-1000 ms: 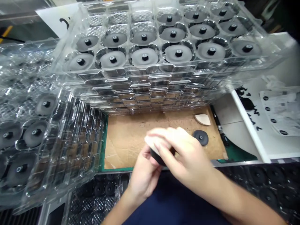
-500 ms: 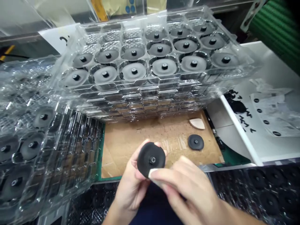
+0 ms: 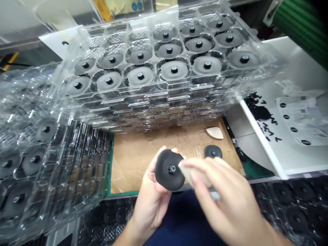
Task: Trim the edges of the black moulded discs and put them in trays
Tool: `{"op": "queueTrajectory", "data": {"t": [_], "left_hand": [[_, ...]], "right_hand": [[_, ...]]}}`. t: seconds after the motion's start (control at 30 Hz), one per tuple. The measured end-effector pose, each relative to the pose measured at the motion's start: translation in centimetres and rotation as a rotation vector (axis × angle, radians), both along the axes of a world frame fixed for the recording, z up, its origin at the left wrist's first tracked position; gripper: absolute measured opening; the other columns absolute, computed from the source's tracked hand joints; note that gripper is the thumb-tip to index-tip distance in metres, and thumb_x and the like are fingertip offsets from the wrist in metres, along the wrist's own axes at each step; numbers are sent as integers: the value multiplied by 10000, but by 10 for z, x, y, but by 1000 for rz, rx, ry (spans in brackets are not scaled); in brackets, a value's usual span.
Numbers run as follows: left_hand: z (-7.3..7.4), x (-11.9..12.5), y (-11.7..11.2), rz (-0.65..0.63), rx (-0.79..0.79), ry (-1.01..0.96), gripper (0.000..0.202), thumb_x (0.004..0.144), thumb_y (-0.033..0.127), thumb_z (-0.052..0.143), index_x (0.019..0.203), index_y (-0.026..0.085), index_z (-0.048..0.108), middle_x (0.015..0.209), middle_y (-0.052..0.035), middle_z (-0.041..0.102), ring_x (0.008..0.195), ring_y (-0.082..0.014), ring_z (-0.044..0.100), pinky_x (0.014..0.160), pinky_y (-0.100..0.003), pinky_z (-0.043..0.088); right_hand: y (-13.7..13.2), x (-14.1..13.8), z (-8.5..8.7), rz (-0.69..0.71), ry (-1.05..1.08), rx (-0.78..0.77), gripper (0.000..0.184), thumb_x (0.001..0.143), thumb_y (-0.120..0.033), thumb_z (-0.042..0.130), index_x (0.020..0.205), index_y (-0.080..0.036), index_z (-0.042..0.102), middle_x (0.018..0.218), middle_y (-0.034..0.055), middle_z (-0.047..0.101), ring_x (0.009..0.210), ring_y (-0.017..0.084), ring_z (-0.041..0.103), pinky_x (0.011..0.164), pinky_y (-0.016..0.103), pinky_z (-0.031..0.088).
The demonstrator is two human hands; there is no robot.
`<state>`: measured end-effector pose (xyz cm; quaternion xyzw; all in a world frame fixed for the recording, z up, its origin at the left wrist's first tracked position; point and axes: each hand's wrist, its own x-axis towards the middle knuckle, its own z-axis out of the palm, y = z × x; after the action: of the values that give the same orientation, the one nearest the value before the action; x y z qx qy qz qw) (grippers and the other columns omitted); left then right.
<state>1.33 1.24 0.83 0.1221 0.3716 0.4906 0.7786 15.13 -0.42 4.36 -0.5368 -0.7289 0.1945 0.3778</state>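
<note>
My left hand [image 3: 153, 191] grips a black rounded disc with a short central stem [image 3: 169, 171], its stem side facing up toward me. In my right hand [image 3: 222, 194] is a pale, flat pad with a pointed tip [image 3: 191, 172], pinched between thumb and fingers. The tip reaches the disc's right edge; whether it touches cannot be made out. Behind my right hand, a second black disc [image 3: 212, 150] lies on the cardboard [image 3: 133, 160], partly covered by the hand. Beyond it rests another pale wedge-shaped pad [image 3: 214, 133].
A stack of clear plastic trays [image 3: 164, 92] holding black discs stands behind the cardboard. More stacked trays [image 3: 51, 164] rise at left. A white bin [image 3: 284, 150] with black scraps [image 3: 261, 111] is at right, below a green ribbed hose [image 3: 302, 30]. A black pen [image 3: 237, 147] lies alongside.
My left hand has turned the disc and shifted slightly right. The pale pad in my right hand has moved from the disc's lower edge up to its right edge.
</note>
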Motion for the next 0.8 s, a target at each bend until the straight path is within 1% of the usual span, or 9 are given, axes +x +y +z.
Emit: {"op": "queueTrajectory", "data": {"t": [0.1, 0.17, 0.3, 0.43, 0.5, 0.6, 0.7, 0.73, 0.8], "left_hand": [[-4, 1, -1, -3, -44, 6, 468, 695, 222, 755, 1140, 302, 635, 1190, -13, 669, 1061, -175, 620, 907, -222, 481], [-7, 0, -1, 29, -81, -5, 465, 696, 291, 751, 1146, 293, 633, 1221, -24, 653, 1086, -187, 611, 881, -229, 503], [-12, -4, 3, 89, -199, -70, 409, 691, 365, 735, 1077, 244, 675, 1220, -39, 654, 1110, -229, 605, 927, -318, 513], [-14, -8, 5, 92, -219, -120, 536, 662, 387, 744, 1168, 256, 624, 1246, -53, 639, 1109, -246, 610, 954, -342, 499], [-15, -10, 4, 70, -215, -127, 616, 650, 396, 748, 1229, 272, 577, 1273, -62, 620, 1117, -252, 605, 962, -343, 493], [-15, -12, 2, 27, -176, -102, 628, 645, 397, 753, 1229, 248, 576, 1289, -86, 603, 1151, -269, 579, 946, -344, 500], [-15, -11, 0, 1, -127, -69, 627, 627, 389, 773, 1209, 247, 587, 1271, -83, 612, 1135, -265, 582, 911, -331, 517], [-15, -11, -1, -5, -115, -62, 636, 623, 383, 779, 1214, 255, 581, 1255, -76, 621, 1124, -257, 588, 907, -323, 516], [-15, -11, -4, -24, -112, -56, 616, 658, 350, 771, 1233, 263, 564, 1221, -66, 640, 1121, -240, 586, 929, -314, 498]], "right_hand": [[4, 2, -6, 106, 100, -43, 221, 873, -94, 467, 1041, -153, 598, 849, 26, 709, 686, 140, 628, 644, 283, 468], [11, 9, -21, 46, 146, -148, 188, 898, -156, 460, 1000, -183, 615, 900, 16, 713, 768, 139, 648, 693, 261, 485], [16, 19, -71, -248, 110, -413, 246, 892, -287, 467, 1078, -188, 594, 1018, 56, 693, 837, 184, 659, 706, 286, 513], [-10, 11, -122, -157, 128, -520, 242, 879, -318, 476, 1007, -190, 637, 931, 54, 720, 758, 183, 681, 651, 277, 536], [-19, 8, -135, -99, 136, -536, 219, 860, -309, 501, 949, -205, 673, 886, 41, 735, 774, 192, 691, 676, 285, 544], [-9, 13, -121, -104, 154, -525, 241, 875, -310, 495, 991, -194, 670, 976, 62, 730, 888, 210, 683, 760, 317, 540], [12, 11, -71, -176, 178, -404, 259, 897, -318, 498, 1098, -205, 615, 1127, 65, 675, 1035, 207, 621, 844, 333, 502], [18, 7, -52, -187, 178, -284, 237, 893, -291, 513, 1095, -218, 614, 1113, 58, 674, 1020, 207, 617, 833, 337, 496], [22, -6, -20, -50, 140, -100, 205, 901, -189, 468, 1019, -220, 633, 1017, 48, 696, 899, 194, 630, 818, 357, 475]]}}
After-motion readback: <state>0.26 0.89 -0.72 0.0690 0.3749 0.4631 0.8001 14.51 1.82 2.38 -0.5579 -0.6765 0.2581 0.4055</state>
